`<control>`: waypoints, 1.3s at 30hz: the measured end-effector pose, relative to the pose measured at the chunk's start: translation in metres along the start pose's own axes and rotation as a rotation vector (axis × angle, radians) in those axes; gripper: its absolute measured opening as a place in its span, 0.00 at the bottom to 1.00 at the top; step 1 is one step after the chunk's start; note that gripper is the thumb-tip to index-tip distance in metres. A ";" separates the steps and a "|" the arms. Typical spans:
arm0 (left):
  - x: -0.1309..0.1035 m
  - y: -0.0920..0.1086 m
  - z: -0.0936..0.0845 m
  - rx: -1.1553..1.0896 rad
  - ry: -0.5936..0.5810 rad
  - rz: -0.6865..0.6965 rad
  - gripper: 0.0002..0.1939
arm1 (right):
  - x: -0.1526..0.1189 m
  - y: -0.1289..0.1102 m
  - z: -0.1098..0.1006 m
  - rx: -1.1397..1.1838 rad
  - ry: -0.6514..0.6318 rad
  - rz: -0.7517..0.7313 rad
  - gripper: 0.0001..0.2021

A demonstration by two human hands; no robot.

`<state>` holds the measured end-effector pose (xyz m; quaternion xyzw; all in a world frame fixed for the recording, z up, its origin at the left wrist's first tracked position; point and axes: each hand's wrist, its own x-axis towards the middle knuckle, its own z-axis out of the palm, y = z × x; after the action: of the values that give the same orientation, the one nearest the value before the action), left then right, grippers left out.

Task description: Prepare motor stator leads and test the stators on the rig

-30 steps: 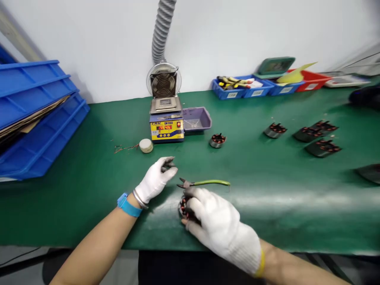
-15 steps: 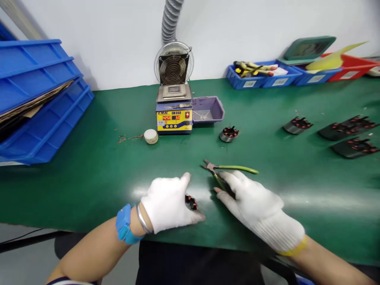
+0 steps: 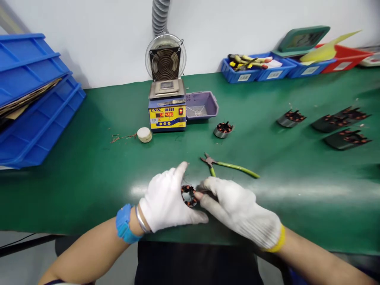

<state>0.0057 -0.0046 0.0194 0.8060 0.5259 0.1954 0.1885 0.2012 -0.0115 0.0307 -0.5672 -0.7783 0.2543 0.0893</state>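
Note:
A small ring-shaped motor stator (image 3: 187, 189) with copper windings stands near the table's front edge. My left hand (image 3: 166, 202), in a white glove, curves around its left side, with the thumb and a finger reaching either way past it. From the right, my gloved right hand (image 3: 233, 206) grips the stator's rim between thumb and forefinger; the thumb tip sits at the ring's opening. Just beyond this hand lie diagonal cutters (image 3: 234, 166) with green handles, spread apart on the table, one handle partly hidden by the hand.
A solder pot (image 3: 168, 114) with a fan stands at the back beside a purple tray (image 3: 208, 105). Another stator (image 3: 223, 130) sits in front, several more at right. A round white pad (image 3: 144, 134), blue crates (image 3: 38, 99) and small tool bins (image 3: 242, 73) are around.
My right hand has let go of the cutters and moved left onto the stator. The stator now shows its open ring. The whole view has shifted slightly.

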 end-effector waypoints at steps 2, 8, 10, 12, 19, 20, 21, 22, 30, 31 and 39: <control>-0.001 0.002 0.015 0.063 0.018 0.011 0.50 | 0.003 -0.002 0.001 -0.040 -0.041 0.017 0.15; 0.004 -0.006 0.023 0.034 0.039 0.128 0.40 | 0.002 0.000 0.010 -0.433 0.081 -0.019 0.11; 0.005 -0.008 0.021 -0.017 0.054 0.134 0.42 | -0.001 0.002 0.015 -0.508 0.138 -0.085 0.12; 0.005 -0.008 0.021 -0.046 0.091 0.098 0.46 | -0.003 0.005 0.019 -0.538 0.171 -0.124 0.11; 0.005 -0.012 0.029 -0.049 0.105 0.081 0.41 | -0.001 0.006 0.017 -0.504 0.175 -0.150 0.11; 0.006 -0.013 0.029 -0.052 0.083 0.096 0.42 | -0.001 0.005 0.016 -0.529 0.190 -0.148 0.10; 0.006 -0.014 0.027 -0.058 0.059 0.105 0.43 | -0.002 0.004 0.016 -0.564 0.205 -0.142 0.10; 0.007 -0.014 0.026 -0.063 0.037 0.106 0.44 | -0.002 0.003 0.016 -0.607 0.215 -0.129 0.11; 0.013 -0.015 0.004 -0.109 -0.133 0.095 0.47 | 0.002 0.012 0.014 -0.517 0.548 -0.393 0.15; 0.013 -0.016 0.002 -0.115 -0.147 0.103 0.48 | 0.005 0.015 0.016 -0.458 0.569 -0.457 0.19; 0.017 -0.021 0.002 -0.132 -0.203 0.151 0.47 | 0.008 0.032 0.008 -0.439 0.310 -0.542 0.14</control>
<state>-0.0034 0.0192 0.0088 0.8448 0.4280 0.1607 0.2780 0.2216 0.0004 0.0068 -0.3781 -0.9133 -0.0399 0.1462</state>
